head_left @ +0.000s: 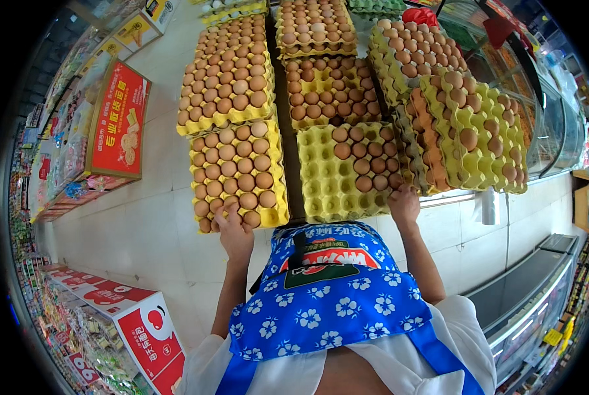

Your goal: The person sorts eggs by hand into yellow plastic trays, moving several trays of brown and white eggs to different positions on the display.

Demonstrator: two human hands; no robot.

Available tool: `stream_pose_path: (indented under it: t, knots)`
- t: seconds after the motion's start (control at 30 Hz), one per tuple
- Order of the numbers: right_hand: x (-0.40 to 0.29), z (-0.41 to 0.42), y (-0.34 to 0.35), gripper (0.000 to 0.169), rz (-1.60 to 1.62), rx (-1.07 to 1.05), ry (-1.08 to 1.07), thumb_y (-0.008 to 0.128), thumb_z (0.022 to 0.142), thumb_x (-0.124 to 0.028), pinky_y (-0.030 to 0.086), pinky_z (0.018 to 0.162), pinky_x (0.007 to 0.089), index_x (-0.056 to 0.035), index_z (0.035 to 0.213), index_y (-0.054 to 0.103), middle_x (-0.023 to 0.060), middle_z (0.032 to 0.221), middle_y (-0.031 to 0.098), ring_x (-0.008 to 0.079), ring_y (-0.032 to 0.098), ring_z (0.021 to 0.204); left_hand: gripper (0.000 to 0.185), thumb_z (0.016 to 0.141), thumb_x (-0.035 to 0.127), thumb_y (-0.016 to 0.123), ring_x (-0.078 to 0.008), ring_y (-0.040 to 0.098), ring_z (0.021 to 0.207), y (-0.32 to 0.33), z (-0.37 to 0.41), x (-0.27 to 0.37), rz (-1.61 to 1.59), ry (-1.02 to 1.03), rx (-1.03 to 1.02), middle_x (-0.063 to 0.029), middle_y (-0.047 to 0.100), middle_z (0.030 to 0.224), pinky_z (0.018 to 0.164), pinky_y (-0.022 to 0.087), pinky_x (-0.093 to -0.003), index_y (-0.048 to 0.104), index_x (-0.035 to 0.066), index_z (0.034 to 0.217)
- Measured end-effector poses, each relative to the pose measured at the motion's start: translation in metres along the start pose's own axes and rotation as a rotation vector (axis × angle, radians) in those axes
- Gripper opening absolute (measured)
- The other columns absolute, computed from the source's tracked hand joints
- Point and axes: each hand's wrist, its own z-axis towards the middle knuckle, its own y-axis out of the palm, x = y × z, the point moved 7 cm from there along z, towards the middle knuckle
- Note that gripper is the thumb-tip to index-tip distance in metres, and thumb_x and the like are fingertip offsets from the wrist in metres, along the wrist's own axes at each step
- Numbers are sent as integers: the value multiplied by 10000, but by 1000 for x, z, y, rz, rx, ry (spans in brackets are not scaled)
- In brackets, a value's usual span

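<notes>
My left hand (236, 236) rests over the near edge of a yellow egg tray (283, 197), its fingers curled down among the brown eggs (246, 182). Whether it grips one is hidden. An empty cup shows at that tray's near right corner. My right hand (404, 203) is at the near right corner of a partly filled yellow-green egg tray (319, 190). Its bent fingers touch or nearly touch a brown egg (395, 180) at the edge; what lies beneath them cannot be seen. Eggs fill mostly the far right part of this tray, while its left and near cups are bare.
Stacked egg trays (225, 81) stand beyond, divided by a dark gap. A tilted, sparsely filled tray (484, 160) leans at right beside a glass display case (546, 133). Shelves with a red sign (119, 121) stand left. A plastic bag roll (489, 207) hangs at right.
</notes>
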Motion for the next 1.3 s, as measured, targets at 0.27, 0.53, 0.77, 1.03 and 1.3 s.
stream_pose_path:
  t: [0.27, 0.53, 0.77, 1.03, 1.3]
  knots:
    - [-23, 2, -39, 391, 274, -22, -103, 761, 677, -178, 535, 729, 414, -44, 1021, 633, 152, 923, 660, 331, 651, 837, 536, 744, 13, 602, -404, 508, 1109, -4, -4, 5, 73, 38, 66, -199, 408, 1295, 814, 517, -443, 525, 90, 1269]
    - [-239, -65, -28, 346, 688, -514, -758, 766, 746, -206, 551, 726, 337, -40, 1015, 624, 119, 904, 667, 239, 680, 809, 547, 748, 4, 616, -410, 463, 1171, -4, -5, 1, 61, -7, 58, -210, 380, 1319, 838, 517, -437, 514, 87, 1278]
    - [-313, -107, 34, 182, 486, -396, -1253, 666, 758, -172, 535, 725, 395, -64, 895, 616, 124, 919, 585, 306, 616, 866, 592, 754, 10, 624, -408, 442, 1224, -6, -4, -4, 16, -30, 69, -208, 377, 1339, 929, 478, -438, 477, 86, 1323]
    - [-289, -46, 17, 232, 660, -349, -1099, 703, 752, -111, 526, 774, 390, -99, 978, 651, 86, 958, 619, 296, 612, 923, 553, 771, -35, 608, -363, 497, 1163, -18, 28, 37, -179, 75, 151, -191, 437, 1275, 837, 530, -354, 515, 78, 1303]
    - [-172, 177, 14, 565, 528, -279, -296, 645, 925, -249, 530, 888, 433, -33, 1396, 418, 191, 1334, 504, 319, 601, 1080, 524, 846, 27, 632, -315, 534, 1144, 61, 146, 142, -419, 174, -259, -171, 445, 1287, 911, 480, -385, 467, 57, 1342]
